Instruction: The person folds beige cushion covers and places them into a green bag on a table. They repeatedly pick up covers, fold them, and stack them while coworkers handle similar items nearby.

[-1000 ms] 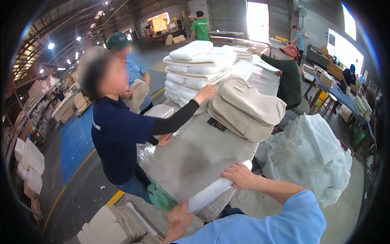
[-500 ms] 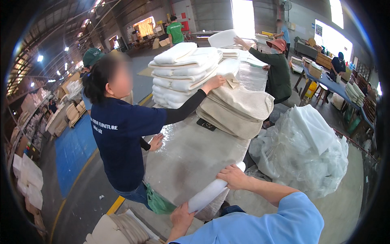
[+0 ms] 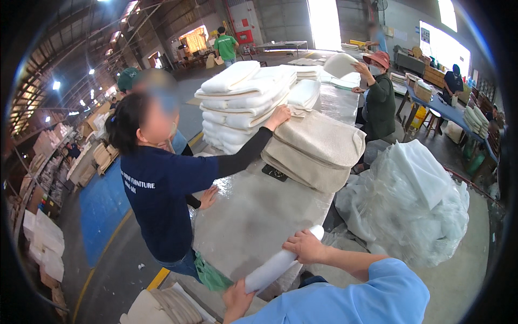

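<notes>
We grip a white roll [image 3: 280,263] at both ends: our right hand [image 3: 306,246] curls its fingers over the upper end, our left hand [image 3: 236,298] cups the lower end, fingers wrapped beneath. The roll lies at the near edge of the grey table [image 3: 253,210], its long axis slanting from lower left up to the right, toward the beige cushions [image 3: 315,151] farther along the table.
</notes>
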Demonstrator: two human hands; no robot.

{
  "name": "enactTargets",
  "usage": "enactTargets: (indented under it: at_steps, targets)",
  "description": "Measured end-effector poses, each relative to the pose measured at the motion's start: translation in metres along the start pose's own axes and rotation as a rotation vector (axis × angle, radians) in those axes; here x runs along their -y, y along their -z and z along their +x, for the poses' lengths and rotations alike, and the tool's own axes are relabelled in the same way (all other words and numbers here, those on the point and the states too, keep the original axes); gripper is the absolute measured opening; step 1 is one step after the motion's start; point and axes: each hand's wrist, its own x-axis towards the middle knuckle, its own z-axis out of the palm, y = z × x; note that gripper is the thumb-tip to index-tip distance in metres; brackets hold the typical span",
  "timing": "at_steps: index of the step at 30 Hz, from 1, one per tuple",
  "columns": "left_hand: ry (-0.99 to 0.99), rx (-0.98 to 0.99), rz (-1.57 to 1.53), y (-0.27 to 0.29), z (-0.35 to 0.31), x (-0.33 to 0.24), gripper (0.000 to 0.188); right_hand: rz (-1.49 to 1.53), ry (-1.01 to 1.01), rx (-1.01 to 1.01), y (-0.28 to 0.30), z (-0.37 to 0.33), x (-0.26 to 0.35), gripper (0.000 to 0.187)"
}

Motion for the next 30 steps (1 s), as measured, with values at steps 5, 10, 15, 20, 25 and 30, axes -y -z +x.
enactTargets:
  at_steps: [5,10,15,20,25,30]
  targets:
    - [-0.013,-0.013,0.022,-0.005,0.001,0.004,0.053,0.004,0.004,0.001,-0.002,-0.001,-0.003,0.058]
    - [0.049,0.028,0.128,-0.008,-0.004,0.003,0.047,0.013,0.036,-0.017,-0.002,0.001,-0.004,0.056]
    - [0.186,0.056,0.061,-0.014,-0.002,0.002,0.058,0.029,0.044,-0.028,-0.004,0.002,-0.01,0.056]
    - [0.231,0.182,0.016,-0.006,0.002,0.004,0.059,0.037,0.029,0.076,-0.001,0.003,-0.013,0.059]
    - [0.253,0.203,-0.043,-0.004,0.005,-0.007,0.061,0.27,0.06,-0.036,0.018,0.0,-0.028,0.073]
    - [0.176,0.205,-0.098,0.001,0.0,0.017,0.058,0.291,-0.084,-0.268,0.064,0.055,-0.139,0.058]
